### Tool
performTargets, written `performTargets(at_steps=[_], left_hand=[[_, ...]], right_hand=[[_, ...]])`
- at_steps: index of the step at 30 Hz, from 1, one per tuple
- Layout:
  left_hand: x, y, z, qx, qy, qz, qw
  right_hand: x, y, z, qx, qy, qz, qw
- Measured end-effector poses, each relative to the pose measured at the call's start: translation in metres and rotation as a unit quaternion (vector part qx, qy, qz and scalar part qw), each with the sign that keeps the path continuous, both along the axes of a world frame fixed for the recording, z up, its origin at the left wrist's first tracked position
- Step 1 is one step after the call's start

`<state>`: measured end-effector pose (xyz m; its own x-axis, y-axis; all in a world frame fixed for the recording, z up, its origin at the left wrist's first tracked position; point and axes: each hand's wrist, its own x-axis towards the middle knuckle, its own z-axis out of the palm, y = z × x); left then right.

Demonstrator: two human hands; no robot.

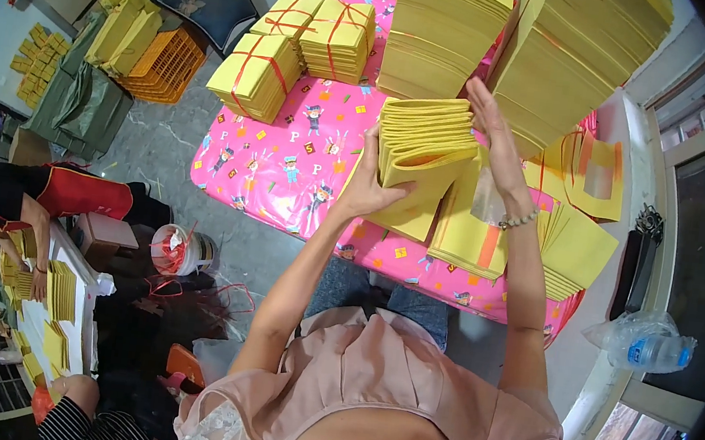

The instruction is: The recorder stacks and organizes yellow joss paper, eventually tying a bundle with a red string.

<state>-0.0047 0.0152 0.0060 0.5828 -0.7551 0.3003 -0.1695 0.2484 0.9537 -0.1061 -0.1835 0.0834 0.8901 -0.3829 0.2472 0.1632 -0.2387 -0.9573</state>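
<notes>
- Yellow paper bundle (422,145), in the head view, sits between the person's two hands over the pink-covered desk (234,154), at 12 o'clock from the body, its layered edges facing up.
- Left hand (371,186) grips it from the 9 o'clock side, thumb laid across the near face, fingers running up along the side.
- Right hand (497,136) is flat and unclenched, fingers straight toward 11 o'clock, palm turned to the bundle's 3 o'clock side; whether it touches cannot be told.
- Lengthwise, the layered edges run roughly from 9 to 3 o'clock, so each hand stands at one end of them; the left is the nearer, being in contact.
- Around the bundle, a tall yellow stack (442,43) rises at 12 o'clock, ribbon-tied packets (251,78) lie at 10, and fanned envelopes (579,250) at 4.
- Hidden: the bundle's lower end, so its support is unclear; the right forearm also crosses the nearby envelopes.
- Far off at 8 o'clock, a co-worker's hand (39,284) at yellow papers (62,291) is too small to read.
</notes>
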Motion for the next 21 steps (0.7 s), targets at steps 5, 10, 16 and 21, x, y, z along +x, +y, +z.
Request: performTargets(at_steps=[5, 10, 16, 21], left_hand=[[-0.002, 0.0, 0.007, 0.022, -0.002, -0.001, 1.0], [0.0, -0.002, -0.001, 0.018, -0.016, 0.025, 0.999], [-0.001, -0.005, 0.003, 0.03, -0.123, 0.044, 0.991], [0.001, 0.001, 0.005, 0.021, -0.172, 0.089, 0.981]], right_hand=[[0.005, 0.008, -0.038, 0.215, 0.001, 0.047, 0.976], [0.002, 0.02, -0.042, 0.301, -0.004, 0.085, 0.95], [-0.001, 0.014, -0.051, 0.363, 0.011, 0.024, 0.931], [0.003, 0.013, -0.058, 0.386, 0.02, 0.024, 0.922]])
